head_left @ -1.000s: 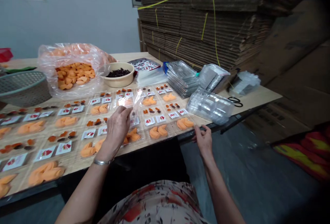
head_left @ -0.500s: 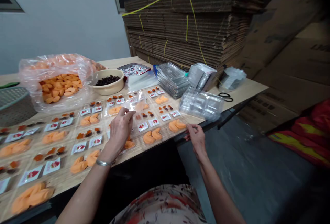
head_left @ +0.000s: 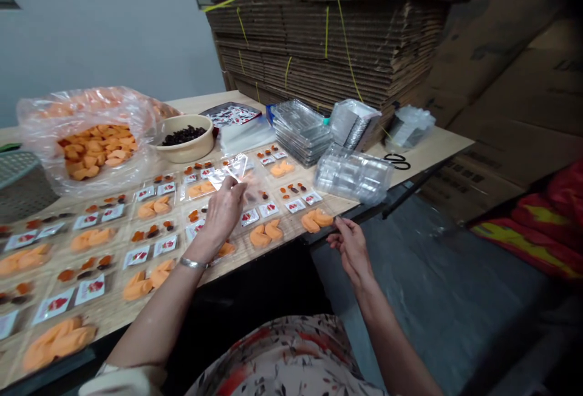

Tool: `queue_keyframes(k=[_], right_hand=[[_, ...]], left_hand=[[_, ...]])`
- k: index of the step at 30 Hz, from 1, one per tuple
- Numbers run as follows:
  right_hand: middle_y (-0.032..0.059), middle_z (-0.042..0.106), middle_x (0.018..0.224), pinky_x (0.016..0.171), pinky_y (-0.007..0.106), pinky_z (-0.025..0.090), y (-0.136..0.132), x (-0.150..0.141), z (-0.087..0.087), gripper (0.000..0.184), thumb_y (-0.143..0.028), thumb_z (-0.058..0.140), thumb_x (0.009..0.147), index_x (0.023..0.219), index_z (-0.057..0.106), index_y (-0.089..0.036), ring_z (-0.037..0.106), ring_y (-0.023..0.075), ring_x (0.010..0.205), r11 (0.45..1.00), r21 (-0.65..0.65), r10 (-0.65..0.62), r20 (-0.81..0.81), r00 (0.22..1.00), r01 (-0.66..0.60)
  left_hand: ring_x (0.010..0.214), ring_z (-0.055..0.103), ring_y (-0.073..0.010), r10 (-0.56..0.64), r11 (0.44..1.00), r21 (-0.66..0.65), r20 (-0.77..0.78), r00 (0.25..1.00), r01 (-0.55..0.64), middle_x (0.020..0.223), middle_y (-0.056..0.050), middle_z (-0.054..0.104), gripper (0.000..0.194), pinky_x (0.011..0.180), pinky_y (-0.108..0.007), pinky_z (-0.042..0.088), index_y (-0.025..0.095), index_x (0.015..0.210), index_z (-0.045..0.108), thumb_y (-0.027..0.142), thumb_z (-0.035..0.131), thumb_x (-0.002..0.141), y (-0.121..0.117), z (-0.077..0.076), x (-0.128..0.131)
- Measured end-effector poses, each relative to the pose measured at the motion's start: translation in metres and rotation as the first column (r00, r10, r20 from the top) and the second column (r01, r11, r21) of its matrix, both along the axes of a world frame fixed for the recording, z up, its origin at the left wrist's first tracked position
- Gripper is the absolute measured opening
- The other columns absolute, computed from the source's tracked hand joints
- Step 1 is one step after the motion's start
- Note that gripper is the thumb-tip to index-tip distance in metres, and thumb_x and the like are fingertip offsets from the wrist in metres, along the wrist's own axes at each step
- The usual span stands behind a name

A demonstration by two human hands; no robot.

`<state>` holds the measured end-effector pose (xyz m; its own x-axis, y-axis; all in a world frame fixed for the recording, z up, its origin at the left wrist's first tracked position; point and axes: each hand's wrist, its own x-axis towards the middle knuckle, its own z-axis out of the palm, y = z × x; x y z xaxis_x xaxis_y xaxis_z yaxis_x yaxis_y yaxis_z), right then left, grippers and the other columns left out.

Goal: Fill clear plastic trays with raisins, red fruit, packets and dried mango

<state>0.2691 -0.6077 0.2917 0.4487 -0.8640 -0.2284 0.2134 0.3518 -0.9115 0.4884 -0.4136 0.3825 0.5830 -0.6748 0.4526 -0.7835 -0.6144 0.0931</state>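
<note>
Left hand (head_left: 223, 214): closed in a pinch on a clear plastic film (head_left: 228, 171), silver bracelet (head_left: 193, 263) on the wrist
Right hand (head_left: 353, 256): half open, fingers loosely curled, holding nothing, at the edge of the table (head_left: 437, 147)
Landmark: tan bowl (head_left: 186, 152) of dark dried fruit (head_left: 184, 135)
Film: just in front of the bowl, over rows of orange pieces (head_left: 311, 221) and red-printed sachets (head_left: 268, 209)
Right of bowl: stacked clear plastic trays (head_left: 300, 132), farther along black-handled scissors (head_left: 397, 161)
Left of bowl: clear bag (head_left: 36, 110) of orange pieces
Behind bowl: strapped flattened cardboard (head_left: 319, 37)
</note>
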Motion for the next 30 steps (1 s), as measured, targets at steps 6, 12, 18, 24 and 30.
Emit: queue_keyframes(k=[6,12,18,24,30], right_hand=[[-0.0017,0.067,0.069,0.047,0.017,0.049,0.007,0.002,-0.006,0.038,-0.045,0.08,0.065,0.085,0.061,-0.018,0.063,0.0112,0.057,0.998,-0.002,0.067,0.034,0.997,-0.067],[-0.0006,0.072,0.087,0.052,0.026,0.057,0.009,-0.015,-0.004,0.041,-0.041,0.08,0.065,0.094,0.06,-0.021,0.067,0.0149,0.061,0.996,0.079,0.022,0.101,0.995,-0.03],[-0.0004,0.072,0.09,0.051,0.026,0.058,0.016,-0.035,0.004,0.046,-0.038,0.085,0.061,0.096,0.062,-0.021,0.068,0.0161,0.064,0.989,0.145,-0.025,0.15,0.988,0.003],[0.0005,0.072,0.094,0.053,0.026,0.057,0.021,-0.052,0.019,0.043,-0.036,0.084,0.066,0.1,0.063,-0.021,0.069,0.0168,0.068,0.99,0.136,-0.057,0.18,0.982,0.033],[0.0003,0.071,0.092,0.05,0.026,0.055,0.026,-0.034,0.035,0.045,-0.039,0.082,0.068,0.103,0.06,-0.022,0.067,0.0155,0.065,0.997,0.061,-0.051,0.233,0.971,0.038]], left_hand=[[0.076,0.06,-0.0199,-0.068,0.991,0.12,0.012,0.998,0.066,0.105,-0.012,0.062,0.036,0.061,-0.029,0.04,0.015,0.111,0.066,0.013,0.035,0.093,-0.024,0.0,0.01],[0.086,0.062,-0.0213,-0.074,0.975,0.204,-0.08,0.994,0.089,0.108,-0.014,0.063,0.033,0.071,-0.03,0.046,0.013,0.105,0.068,0.008,0.04,0.088,-0.044,0.001,0.013],[0.09,0.06,-0.0211,-0.077,0.954,0.276,-0.154,0.985,0.118,0.107,-0.015,0.062,0.025,0.081,-0.032,0.048,0.009,0.094,0.066,0.007,0.042,0.088,-0.063,-0.003,0.006],[0.09,0.059,-0.0208,-0.095,0.944,0.298,-0.17,0.981,0.143,0.11,-0.015,0.059,0.028,0.079,-0.031,0.048,0.01,0.095,0.064,0.006,0.036,0.09,-0.071,-0.005,0.0],[0.088,0.057,-0.0201,-0.144,0.952,0.247,-0.159,0.977,0.181,0.108,-0.014,0.058,0.029,0.078,-0.031,0.046,0.011,0.098,0.062,0.005,0.035,0.09,-0.08,-0.011,0.001]])
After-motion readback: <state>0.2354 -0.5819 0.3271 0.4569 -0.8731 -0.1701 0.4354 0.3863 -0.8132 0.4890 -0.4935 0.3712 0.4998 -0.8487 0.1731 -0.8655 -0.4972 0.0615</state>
